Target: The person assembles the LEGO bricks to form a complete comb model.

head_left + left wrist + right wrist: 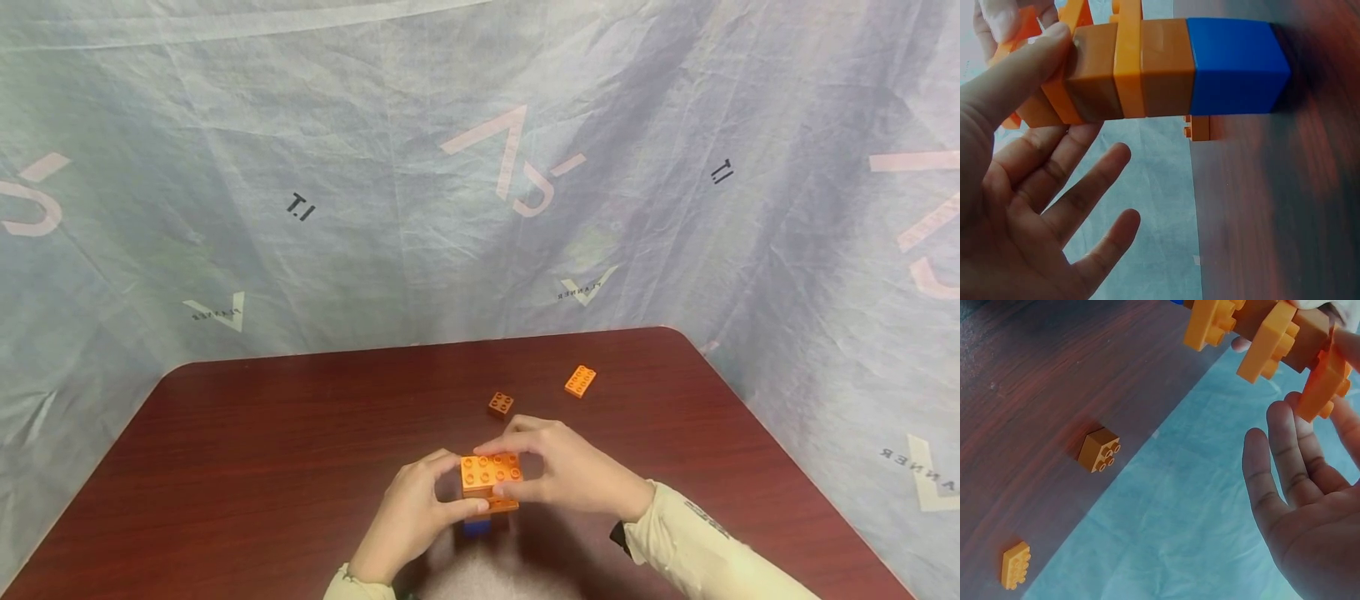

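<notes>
A tower of toy building bricks stands near the table's front edge, a blue brick [1238, 65] at its base. Above that, brown bricks [1166, 69] alternate with thin orange bricks [1129, 62] that stick out to one side. The uppermost orange brick [480, 471] shows its studs in the head view. My left hand [411, 508] pinches the tower's upper part between thumb and fingers, its other fingers spread in the left wrist view. From the other side, my right hand [573, 475] pinches the overhanging end of the top orange brick.
Farther back on the dark red table [315, 433] lie a small brown brick [500, 405] and, to its right, a thin orange brick [581, 381]. A grey printed cloth [390, 208] hangs behind the table and along its sides.
</notes>
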A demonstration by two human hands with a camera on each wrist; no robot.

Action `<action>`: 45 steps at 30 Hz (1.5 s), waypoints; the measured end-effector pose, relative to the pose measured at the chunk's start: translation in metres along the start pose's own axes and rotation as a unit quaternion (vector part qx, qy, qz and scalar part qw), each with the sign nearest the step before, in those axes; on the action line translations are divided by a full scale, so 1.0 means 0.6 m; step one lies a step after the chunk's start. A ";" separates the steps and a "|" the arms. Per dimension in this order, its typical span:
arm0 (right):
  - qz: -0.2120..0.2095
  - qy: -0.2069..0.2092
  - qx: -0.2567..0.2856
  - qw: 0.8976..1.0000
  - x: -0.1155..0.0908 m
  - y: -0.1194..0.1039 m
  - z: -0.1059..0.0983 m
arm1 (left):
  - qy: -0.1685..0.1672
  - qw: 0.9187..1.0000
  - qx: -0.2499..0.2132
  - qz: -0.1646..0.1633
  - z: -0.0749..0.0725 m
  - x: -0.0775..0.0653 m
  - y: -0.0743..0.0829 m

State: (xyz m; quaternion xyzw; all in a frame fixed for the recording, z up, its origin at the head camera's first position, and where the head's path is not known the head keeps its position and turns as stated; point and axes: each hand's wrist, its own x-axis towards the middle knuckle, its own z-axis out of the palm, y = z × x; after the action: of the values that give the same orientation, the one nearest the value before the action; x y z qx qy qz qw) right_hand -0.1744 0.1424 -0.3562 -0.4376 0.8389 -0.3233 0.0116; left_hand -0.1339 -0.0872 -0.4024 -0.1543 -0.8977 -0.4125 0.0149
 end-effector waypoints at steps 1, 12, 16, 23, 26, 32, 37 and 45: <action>-0.003 -0.001 -0.002 1.000 0.000 -0.001 0.000 | 0.001 1.000 0.001 0.005 0.000 0.000 -0.001; 0.000 -0.009 -0.069 0.998 0.017 -0.014 -0.003 | -0.001 1.000 0.001 0.003 -0.002 -0.001 -0.002; 0.010 -0.009 -0.092 0.996 0.022 -0.018 -0.003 | -0.002 1.000 -0.002 0.005 -0.002 -0.001 -0.002; 0.002 -0.010 -0.104 0.995 0.025 -0.025 0.002 | 0.001 1.000 0.000 0.008 -0.002 0.001 -0.005; 0.008 -0.013 -0.108 0.994 0.025 -0.025 -0.001 | 0.003 1.000 0.002 0.015 0.000 0.002 -0.004; 0.014 -0.014 -0.115 0.993 0.022 -0.024 -0.007 | 0.005 1.000 0.004 0.020 0.001 0.002 0.000; 0.000 -0.023 -0.122 0.992 0.019 -0.023 -0.009 | 0.007 1.000 0.007 0.023 0.001 0.002 -0.001; -0.034 -0.018 -0.143 0.989 0.020 -0.016 -0.004 | 0.009 1.000 0.004 0.018 0.000 0.000 -0.002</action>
State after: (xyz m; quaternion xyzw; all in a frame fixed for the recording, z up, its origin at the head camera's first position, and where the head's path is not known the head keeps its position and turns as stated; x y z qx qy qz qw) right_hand -0.1754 0.1311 -0.3456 -0.4690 0.8608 -0.1919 -0.0469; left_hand -0.1343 -0.0878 -0.4032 -0.1663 -0.8961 -0.4103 0.0310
